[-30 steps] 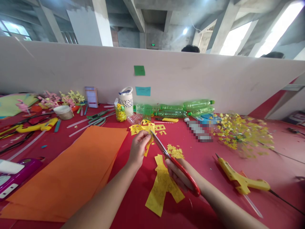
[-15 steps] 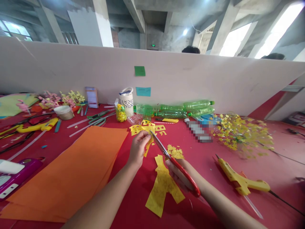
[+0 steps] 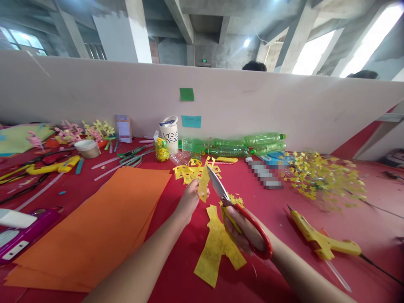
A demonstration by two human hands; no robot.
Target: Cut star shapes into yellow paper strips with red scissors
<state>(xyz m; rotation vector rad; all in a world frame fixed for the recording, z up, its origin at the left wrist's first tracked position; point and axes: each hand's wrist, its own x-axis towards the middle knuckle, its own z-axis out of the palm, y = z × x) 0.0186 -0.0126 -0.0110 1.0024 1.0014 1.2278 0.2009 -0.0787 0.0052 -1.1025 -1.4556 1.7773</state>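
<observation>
My left hand (image 3: 189, 198) pinches a yellow paper strip (image 3: 203, 185), held upright over the table. My right hand (image 3: 241, 229) is wrapped round the handles of red-handled scissors (image 3: 257, 231), whose blades point up and left at the strip's upper edge. Behind the strip lie yellow paper scraps (image 3: 186, 173) with star-shaped holes. Partly hidden by the scissors is a pile of cut yellow stars (image 3: 236, 199). Under my right hand lie yellow paper sheets (image 3: 210, 252) with faint drawn outlines.
Orange sheets (image 3: 94, 227) cover the table's left side. At the right lie a yellow glue gun (image 3: 322, 240) and a bunch of yellow stars on stems (image 3: 322, 176). Green bottles (image 3: 233, 145) and a white tumbler (image 3: 170, 136) are by the partition (image 3: 240, 101). Another glue gun (image 3: 52, 166) lies left.
The star-cut scrap has left my left hand and joined the pile behind; a narrow yellow strip now stands in my fingers. My right hand has turned the scissors more upright, and their blades have parted slightly.
</observation>
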